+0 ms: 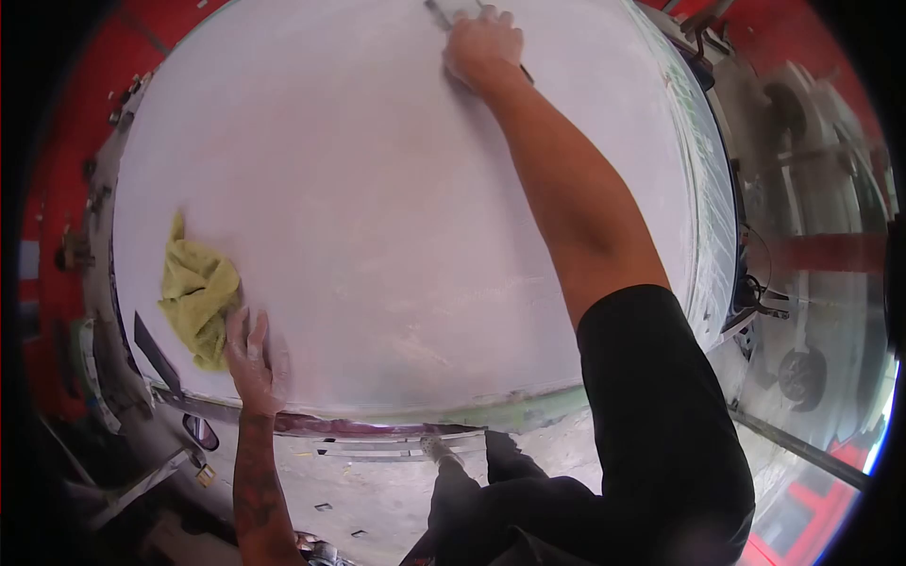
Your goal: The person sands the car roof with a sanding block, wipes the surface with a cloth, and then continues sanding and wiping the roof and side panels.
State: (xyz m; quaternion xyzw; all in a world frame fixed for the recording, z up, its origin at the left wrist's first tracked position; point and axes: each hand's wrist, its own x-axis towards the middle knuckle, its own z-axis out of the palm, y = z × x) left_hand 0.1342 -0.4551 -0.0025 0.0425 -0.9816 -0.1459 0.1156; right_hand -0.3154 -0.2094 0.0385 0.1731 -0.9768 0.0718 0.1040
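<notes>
My right hand point(484, 45) is stretched to the far edge of a pale, dusty car roof point(377, 208). Its fingers are closed round a sanding block point(436, 13), of which only dark ends show beyond the hand. Lower left, my left hand point(255, 363) rests on the roof with fingers extended and coated in white dust. A crumpled yellow-green cloth point(200, 297) lies just left of those fingers, seeming to touch them. Left of the cloth, near the roof's edge, is a flat dark strip point(157, 353).
Green masking point(703, 208) runs along the right side of the roof. A side mirror point(200, 431) stands out below the near edge. My foot point(436, 448) is on the dusty floor point(377, 500). A wheel point(802, 375) shows at the right, and red walls surround the area.
</notes>
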